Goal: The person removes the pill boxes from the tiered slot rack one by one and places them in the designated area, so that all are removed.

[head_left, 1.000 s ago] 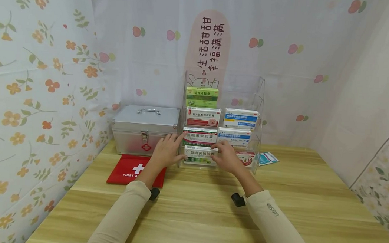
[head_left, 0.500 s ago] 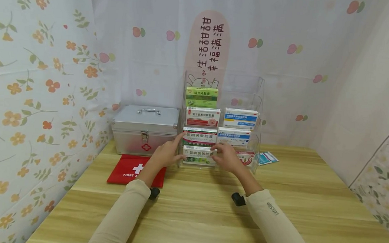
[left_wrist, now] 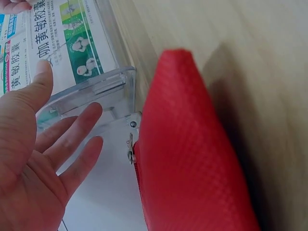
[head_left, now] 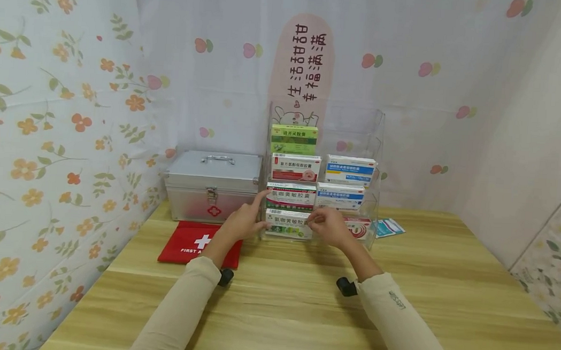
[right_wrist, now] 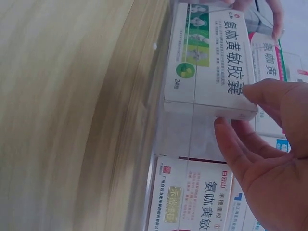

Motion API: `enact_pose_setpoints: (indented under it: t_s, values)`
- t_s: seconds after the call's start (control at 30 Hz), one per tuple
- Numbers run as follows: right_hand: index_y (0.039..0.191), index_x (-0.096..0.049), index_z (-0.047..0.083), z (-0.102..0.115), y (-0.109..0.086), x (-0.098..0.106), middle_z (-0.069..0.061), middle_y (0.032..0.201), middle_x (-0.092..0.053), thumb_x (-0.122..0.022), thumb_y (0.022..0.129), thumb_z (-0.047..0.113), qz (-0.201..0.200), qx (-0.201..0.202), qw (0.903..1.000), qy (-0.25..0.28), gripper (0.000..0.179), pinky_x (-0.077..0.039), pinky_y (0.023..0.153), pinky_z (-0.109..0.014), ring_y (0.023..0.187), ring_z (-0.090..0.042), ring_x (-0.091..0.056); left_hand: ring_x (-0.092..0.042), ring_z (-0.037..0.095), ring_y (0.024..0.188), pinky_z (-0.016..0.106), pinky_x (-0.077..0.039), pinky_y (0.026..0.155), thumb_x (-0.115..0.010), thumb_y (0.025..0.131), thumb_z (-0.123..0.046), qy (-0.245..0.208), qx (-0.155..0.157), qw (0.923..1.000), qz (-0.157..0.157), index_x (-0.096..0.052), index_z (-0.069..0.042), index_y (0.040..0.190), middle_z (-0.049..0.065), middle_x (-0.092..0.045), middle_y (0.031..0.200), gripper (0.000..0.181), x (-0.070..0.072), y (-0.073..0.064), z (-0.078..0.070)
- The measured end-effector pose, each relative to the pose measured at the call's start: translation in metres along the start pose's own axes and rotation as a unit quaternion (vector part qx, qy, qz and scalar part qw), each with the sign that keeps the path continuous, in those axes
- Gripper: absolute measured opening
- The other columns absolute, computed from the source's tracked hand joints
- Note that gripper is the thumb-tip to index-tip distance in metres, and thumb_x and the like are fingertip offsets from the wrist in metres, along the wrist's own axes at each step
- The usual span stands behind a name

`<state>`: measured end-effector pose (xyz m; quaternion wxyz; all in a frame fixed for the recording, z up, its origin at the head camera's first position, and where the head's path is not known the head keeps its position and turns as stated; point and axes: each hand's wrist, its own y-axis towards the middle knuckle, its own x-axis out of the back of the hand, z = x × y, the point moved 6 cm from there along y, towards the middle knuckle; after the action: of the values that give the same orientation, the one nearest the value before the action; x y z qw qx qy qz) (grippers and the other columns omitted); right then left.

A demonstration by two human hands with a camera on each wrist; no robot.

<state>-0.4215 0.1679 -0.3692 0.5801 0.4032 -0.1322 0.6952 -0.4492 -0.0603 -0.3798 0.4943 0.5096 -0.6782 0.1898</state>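
Note:
A white-and-green medicine box (head_left: 284,230) stands in the bottom left slot of a clear tiered rack (head_left: 379,149). At its right end, my right hand (head_left: 331,227) pinches a corner, thumb on the front and fingertips against the end, as the right wrist view shows. My left hand (head_left: 243,222) is at the rack's left side. Its thumb lies over the box front and its other fingers extend past the rack's edge, fairly straight. Right above is a white, red-and-green medicine box (head_left: 292,196). A red-and-white medicine box (right_wrist: 192,192) sits right of the pinched one, partly hidden in the head view.
Higher tiers hold a green box (head_left: 294,140), a red-and-white box (head_left: 290,167) and blue-and-white boxes (head_left: 350,171). Left of the rack stand a silver case (head_left: 188,191) and a red first-aid pouch (head_left: 174,251). A blue packet (head_left: 390,228) lies on the wooden table (head_left: 281,314) at right.
The right hand's fingers have drawn in closer together at the box's right end. The left hand's fingers have shifted slightly at the rack's side. The boxes keep their slots.

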Motion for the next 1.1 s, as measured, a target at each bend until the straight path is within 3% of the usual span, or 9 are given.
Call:
enact_pose_setpoints:
  t_s: [0.13,0.47,0.87,1.1]
  values:
    - [0.095,-0.074,0.000,0.0008,0.0023,-0.0015,-0.017,0.111,-0.068,-0.067,0.091,0.003,0.007,0.016,0.9998,0.006,0.008,-0.056,0.082,-0.043,0.100,-0.035,-0.068,-0.047,0.017,0.051,0.031,-0.042,0.048,-0.079,0.085,-0.029,-0.006,0.000,1.0000,-0.004,-0.010,-0.029,0.155,0.005,-0.054,0.066,0.098,0.0021,-0.0004,0.0006]
    - [0.101,-0.077,0.002,-0.0031,-0.0019,-0.0051,-0.016,0.112,-0.068,-0.069,0.089,0.005,0.031,-0.012,0.9994,0.009,0.014,-0.057,0.082,-0.041,0.097,-0.030,-0.069,-0.048,0.017,0.052,0.031,-0.042,0.050,-0.078,0.087,-0.027,-0.024,0.002,0.9997,0.002,-0.011,-0.029,0.156,0.005,-0.057,0.067,0.096,-0.0003,-0.0010,-0.0042]
    - [0.104,-0.074,0.004,-0.0079,-0.0023,-0.0072,-0.015,0.113,-0.068,-0.066,0.088,-0.003,-0.014,0.022,0.9996,0.011,0.019,-0.057,0.081,-0.040,0.100,-0.033,-0.069,-0.054,0.020,0.059,0.033,-0.047,0.052,-0.078,0.086,-0.028,-0.030,0.020,0.9993,0.010,-0.009,-0.031,0.155,0.006,-0.061,0.077,0.098,-0.0049,0.0018,0.0000]
    - [0.102,-0.072,0.004,-0.0067,-0.0036,-0.0045,-0.015,0.107,-0.068,-0.072,0.086,-0.003,-0.069,0.056,0.9961,-0.005,0.017,-0.057,0.081,-0.041,0.096,-0.031,-0.068,-0.055,0.021,0.061,0.032,-0.048,0.053,-0.079,0.085,-0.028,-0.037,0.028,0.9988,0.015,-0.008,-0.033,0.154,0.006,-0.061,0.078,0.100,-0.0059,0.0024,-0.0002]
